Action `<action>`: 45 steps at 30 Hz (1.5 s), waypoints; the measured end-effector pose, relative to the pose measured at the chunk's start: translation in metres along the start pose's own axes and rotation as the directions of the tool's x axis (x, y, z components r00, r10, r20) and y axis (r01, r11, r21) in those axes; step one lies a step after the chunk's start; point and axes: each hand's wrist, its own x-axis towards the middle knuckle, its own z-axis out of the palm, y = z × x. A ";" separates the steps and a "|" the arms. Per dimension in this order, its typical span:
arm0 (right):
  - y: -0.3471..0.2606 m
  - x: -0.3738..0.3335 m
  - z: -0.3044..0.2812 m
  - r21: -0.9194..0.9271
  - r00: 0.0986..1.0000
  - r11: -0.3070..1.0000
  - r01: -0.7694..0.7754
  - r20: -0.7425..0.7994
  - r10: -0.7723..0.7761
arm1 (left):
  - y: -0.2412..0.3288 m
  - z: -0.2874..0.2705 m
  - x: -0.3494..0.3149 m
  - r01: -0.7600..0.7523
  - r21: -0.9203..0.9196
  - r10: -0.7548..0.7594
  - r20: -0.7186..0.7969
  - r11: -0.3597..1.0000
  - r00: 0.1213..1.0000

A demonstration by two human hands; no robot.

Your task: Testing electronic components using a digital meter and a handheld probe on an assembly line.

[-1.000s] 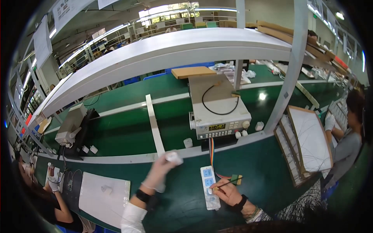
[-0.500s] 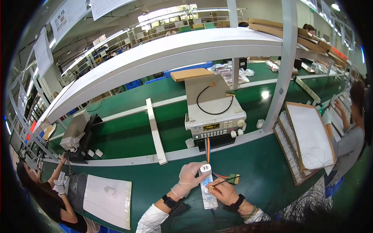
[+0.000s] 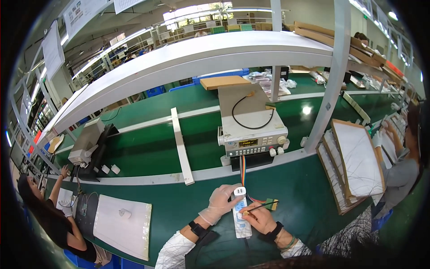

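My left hand (image 3: 220, 204), in a thin pale glove, is closed round a white USB charger (image 3: 240, 192) whose two ports face up. The charger stands at the far end of a white power strip (image 3: 242, 227) with blue sockets. Over the strip's middle, my right hand (image 3: 261, 219) pinches the near end of a short black cable (image 3: 260, 207) with a yellowish plug. Beyond my fingers the cable passes over a small green circuit board (image 3: 270, 204). Rainbow-coloured wires (image 3: 243, 172) run down from a grey test instrument (image 3: 255, 142) toward the strip.
At left, a person in black (image 3: 53, 219) works beside a white mat (image 3: 123, 228) holding a white charger. Cardboard trays (image 3: 358, 157) are stacked at right near a person in grey (image 3: 398, 179). A metal post (image 3: 329, 89) and white shelf (image 3: 192, 56) stand beyond.
The whole view has shifted slightly. Both my hands keep their holds on the charger and cable. The person at left has raised a hand away from the equipment there.
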 end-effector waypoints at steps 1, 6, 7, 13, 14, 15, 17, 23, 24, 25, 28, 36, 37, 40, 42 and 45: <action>0.001 -0.001 0.001 0.004 1.000 1.000 0.004 0.002 -0.004 | 0.001 0.002 -0.002 0.025 -0.022 -0.025 0.000 0.999 1.000; -0.003 -0.003 0.001 0.011 1.000 1.000 0.005 -0.013 -0.005 | -0.004 0.013 -0.033 -0.121 -0.365 0.037 -0.231 0.923 0.972; -0.002 -0.003 0.002 0.010 1.000 1.000 0.006 -0.010 -0.005 | -0.006 0.019 -0.041 -0.139 -0.360 0.103 -0.119 0.923 0.988; -0.014 0.013 -0.009 -0.032 0.965 0.988 0.149 -0.215 -0.152 | -0.009 0.022 -0.044 -0.212 -0.359 0.288 0.173 0.909 0.942; -0.018 0.018 -0.013 -0.025 0.942 0.988 0.150 -0.300 -0.151 | -0.009 0.023 -0.044 -0.206 -0.362 0.281 0.168 0.909 0.945; -0.016 0.025 -0.013 -0.024 0.945 0.989 0.149 -0.291 -0.149 | -0.009 0.025 -0.045 -0.205 -0.374 0.285 0.171 0.905 0.943; -0.001 0.046 -0.012 -0.005 0.969 0.997 0.080 -0.234 -0.079 | -0.011 0.026 -0.042 -0.220 -0.399 0.313 0.184 0.890 0.932; 0.014 0.069 -0.004 0.052 0.989 0.997 -0.060 -0.129 0.066 | -0.008 0.024 -0.046 -0.136 -0.369 0.234 0.236 0.919 0.943; 0.015 0.069 -0.004 0.010 0.992 1.000 -0.028 -0.121 0.029 | -0.007 0.026 -0.047 -0.162 -0.315 0.235 0.212 0.935 0.948; 0.016 0.070 -0.004 -0.030 0.994 1.000 0.004 -0.111 -0.008 | -0.006 0.028 -0.047 -0.185 -0.259 0.237 0.189 0.948 0.953; 0.018 0.068 0.002 -0.029 0.993 0.999 0.030 -0.115 -0.033 | 0.000 0.025 -0.055 0.071 -0.692 0.046 0.149 0.718 0.988; 0.019 0.064 0.004 -0.014 0.987 1.000 -0.009 -0.163 0.006 | -0.070 -0.054 0.040 0.189 -0.046 -0.195 -0.216 0.981 0.957; 0.023 0.066 0.007 -0.061 0.986 0.998 0.006 -0.166 -0.016 | -0.086 -0.059 0.049 0.213 -0.035 -0.216 -0.206 0.976 0.955; 0.027 0.063 0.003 -0.032 0.987 0.999 0.022 -0.157 -0.027 | -0.118 -0.062 0.080 0.227 0.278 -0.222 -0.050 0.934 0.974; 0.029 0.062 0.008 -0.020 0.986 0.999 0.025 -0.162 -0.028 | -0.143 -0.054 0.077 0.274 0.303 -0.255 -0.103 0.913 0.961; 0.026 0.059 0.010 0.137 0.985 0.990 -0.043 -0.161 0.066 | -0.147 -0.052 0.061 0.220 0.334 -0.171 -0.171 0.917 0.970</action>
